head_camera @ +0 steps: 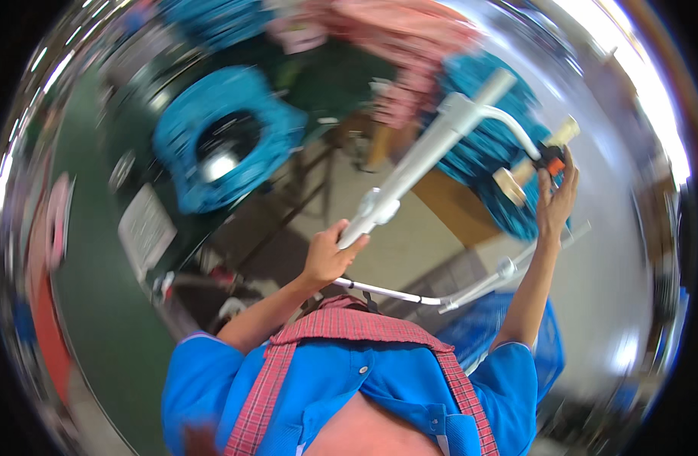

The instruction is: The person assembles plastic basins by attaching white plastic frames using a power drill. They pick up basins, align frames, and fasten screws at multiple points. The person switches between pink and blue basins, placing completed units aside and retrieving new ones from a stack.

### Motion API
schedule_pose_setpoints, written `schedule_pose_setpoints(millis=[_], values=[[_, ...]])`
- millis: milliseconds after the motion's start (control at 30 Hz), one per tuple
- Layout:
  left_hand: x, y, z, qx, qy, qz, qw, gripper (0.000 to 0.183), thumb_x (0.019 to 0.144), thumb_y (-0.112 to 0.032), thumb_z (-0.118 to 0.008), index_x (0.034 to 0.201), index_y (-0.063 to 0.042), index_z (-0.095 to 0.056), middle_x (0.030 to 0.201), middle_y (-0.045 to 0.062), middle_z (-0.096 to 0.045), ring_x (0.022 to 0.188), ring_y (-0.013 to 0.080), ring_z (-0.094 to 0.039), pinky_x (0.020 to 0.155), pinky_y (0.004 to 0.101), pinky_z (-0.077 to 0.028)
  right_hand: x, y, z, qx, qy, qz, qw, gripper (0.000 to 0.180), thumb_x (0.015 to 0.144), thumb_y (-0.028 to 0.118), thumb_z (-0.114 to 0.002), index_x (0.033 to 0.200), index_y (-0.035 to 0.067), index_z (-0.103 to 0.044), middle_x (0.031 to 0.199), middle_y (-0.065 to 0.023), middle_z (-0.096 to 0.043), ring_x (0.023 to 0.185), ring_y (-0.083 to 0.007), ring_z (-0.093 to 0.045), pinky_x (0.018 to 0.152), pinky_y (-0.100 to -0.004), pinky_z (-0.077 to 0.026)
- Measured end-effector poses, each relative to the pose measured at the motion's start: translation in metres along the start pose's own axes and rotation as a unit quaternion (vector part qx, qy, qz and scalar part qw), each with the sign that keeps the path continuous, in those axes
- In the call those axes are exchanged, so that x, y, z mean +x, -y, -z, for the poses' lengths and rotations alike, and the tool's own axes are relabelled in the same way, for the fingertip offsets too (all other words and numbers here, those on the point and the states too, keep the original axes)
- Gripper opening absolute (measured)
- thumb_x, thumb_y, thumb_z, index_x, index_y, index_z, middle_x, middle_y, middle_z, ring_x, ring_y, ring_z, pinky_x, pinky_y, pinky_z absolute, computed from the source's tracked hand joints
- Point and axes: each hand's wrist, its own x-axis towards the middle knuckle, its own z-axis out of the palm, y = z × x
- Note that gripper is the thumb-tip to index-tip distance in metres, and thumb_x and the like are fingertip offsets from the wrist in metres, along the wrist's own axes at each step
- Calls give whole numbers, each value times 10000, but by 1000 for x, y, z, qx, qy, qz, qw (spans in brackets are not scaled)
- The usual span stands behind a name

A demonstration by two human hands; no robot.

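Observation:
My left hand (pixel 329 253) grips the lower end of a white tube frame (pixel 423 154), which slants up to the right in front of me. A thin bent white rod (pixel 514 128) branches from its upper part and ends at a small black and orange fitting (pixel 553 161). The fingers of my right hand (pixel 555 199) are closed on that fitting. Pale yellowish pieces (pixel 509 187) are beside it. Behind the frame lies a pile of teal fabric (pixel 485 85). Motion blur hides fine detail.
A ring of blue fabric (pixel 178 137) lies on the dark green table (pixel 104 319) at left, near a white sheet (pixel 147 228). Stacked pink fabric (pixel 406 28) is at the top. Another white rod (pixel 394 293) passes close to my waist, beside a blue bag (pixel 545 342).

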Motion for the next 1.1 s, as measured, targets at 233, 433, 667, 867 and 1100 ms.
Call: schedule_pose_setpoints(millis=[233,433,667,867,1100], values=[[-36,25,175,-194,-222,116,948,502,939,-540,-724,1026,-55,-631,646,-23,-547,554,57,-511,511,246,-421,111,281,-274,266,123,124,948,576,872,440,-800,1272,62,-628,1057,-164,-731,985,-320,-706,910,-397,-526],[-7,30,318,-217,-319,174,906,483,963,-550,-691,931,-88,-555,663,-14,-558,535,83,-550,492,242,-474,184,492,-494,442,323,290,785,436,952,358,-752,1216,14,-706,1032,-102,-725,926,-155,-688,829,-302,-542],[40,55,422,-269,-408,332,807,549,953,-661,-632,872,-127,-535,660,-31,-534,524,90,-505,517,288,-481,95,652,-710,404,503,300,703,523,979,479,-696,1273,46,-687,894,-94,-723,580,-144,-647,528,-286,-521],[83,103,447,298,-440,426,732,635,955,-510,-682,1301,10,-570,1097,197,-694,975,358,-694,876,481,-548,51,670,-803,381,557,302,673,511,967,533,-678,1133,51,-713,834,-134,-727,589,-189,-668,589,-365,-547],[320,101,501,452,-345,-141,810,674,859,-442,-776,1425,-136,-576,1458,113,-584,1296,346,-565,1105,467,-441,56,670,-807,383,558,304,670,555,973,572,-644,1156,52,-705,868,-147,-724,656,-232,-683,616,-360,-542]])
